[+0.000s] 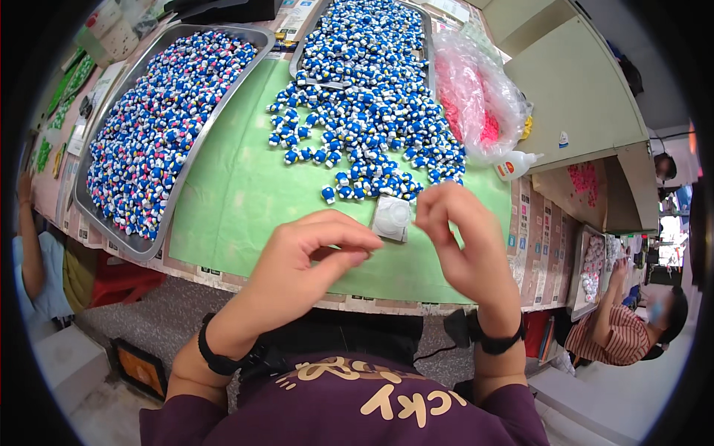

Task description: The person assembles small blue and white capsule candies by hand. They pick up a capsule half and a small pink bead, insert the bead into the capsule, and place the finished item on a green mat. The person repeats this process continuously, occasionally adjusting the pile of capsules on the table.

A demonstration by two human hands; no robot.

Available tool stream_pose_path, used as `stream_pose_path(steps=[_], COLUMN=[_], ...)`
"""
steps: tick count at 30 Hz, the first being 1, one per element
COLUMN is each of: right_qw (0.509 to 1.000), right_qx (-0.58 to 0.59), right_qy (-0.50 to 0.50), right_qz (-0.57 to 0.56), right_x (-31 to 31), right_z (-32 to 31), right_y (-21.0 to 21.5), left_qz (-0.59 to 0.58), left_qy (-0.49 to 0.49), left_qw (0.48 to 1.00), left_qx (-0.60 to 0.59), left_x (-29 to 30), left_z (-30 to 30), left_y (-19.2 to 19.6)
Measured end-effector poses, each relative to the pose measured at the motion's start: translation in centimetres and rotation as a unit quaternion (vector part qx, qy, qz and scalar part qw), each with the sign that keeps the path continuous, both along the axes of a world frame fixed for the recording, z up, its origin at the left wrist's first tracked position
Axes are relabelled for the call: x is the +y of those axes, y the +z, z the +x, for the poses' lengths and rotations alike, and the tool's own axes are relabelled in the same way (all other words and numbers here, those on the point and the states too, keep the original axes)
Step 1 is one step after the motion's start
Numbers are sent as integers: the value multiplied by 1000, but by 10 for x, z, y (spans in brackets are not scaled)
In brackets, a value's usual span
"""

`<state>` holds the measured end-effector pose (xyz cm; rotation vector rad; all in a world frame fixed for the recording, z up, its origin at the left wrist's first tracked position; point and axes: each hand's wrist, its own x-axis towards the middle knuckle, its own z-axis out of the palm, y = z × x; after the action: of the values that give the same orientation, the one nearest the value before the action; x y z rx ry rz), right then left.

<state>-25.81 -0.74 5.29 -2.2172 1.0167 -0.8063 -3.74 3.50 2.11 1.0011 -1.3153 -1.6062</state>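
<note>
My left hand (309,253) hovers over the near part of the green sheet (230,171), thumb and forefinger pinched together; anything between them is too small to make out. To the right of a small pale square block with a round clear dish (391,218) on it, my right hand (468,241) is raised with fingers curled inward. Its fingertips partly hide each other, so what they grip cannot be made out. Just beyond the block lies a loose pile of small blue-and-white figures (379,141), some with yellow bits.
A metal tray (199,145) of blue, white and pink figures stands left; another metal tray (297,63) is at the back. On the right are a clear bag of pink pieces (483,111), a white squeeze bottle (513,165) and a cream cabinet (580,97). Other people sit at both sides.
</note>
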Motion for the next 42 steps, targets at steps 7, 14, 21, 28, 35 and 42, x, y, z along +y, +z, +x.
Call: stream_pose_path(steps=[7,14,21,28,35,42], right_qw=[993,999,975,984,991,976], right_qx=[112,38,-194,-165,-110,-149], right_qy=[-5,-33,-28,-56,-71,-153], right_qz=[-34,18,106,33,-27,51], right_x=[-18,-10,22,27,32,21], right_z=[10,10,31,39,38,-8], right_y=[-2,6,16,13,3,-5], left_qz=[-12,17,71,-35,-206,-342], left_qy=[95,123,105,122,151,247], left_qw=[995,989,968,973,966,894], left_qx=[-20,74,218,195,28,-151], left_x=[7,6,-2,3,4,-2], left_z=[25,14,-8,-14,-13,49], left_y=[-2,1,9,4,2,0])
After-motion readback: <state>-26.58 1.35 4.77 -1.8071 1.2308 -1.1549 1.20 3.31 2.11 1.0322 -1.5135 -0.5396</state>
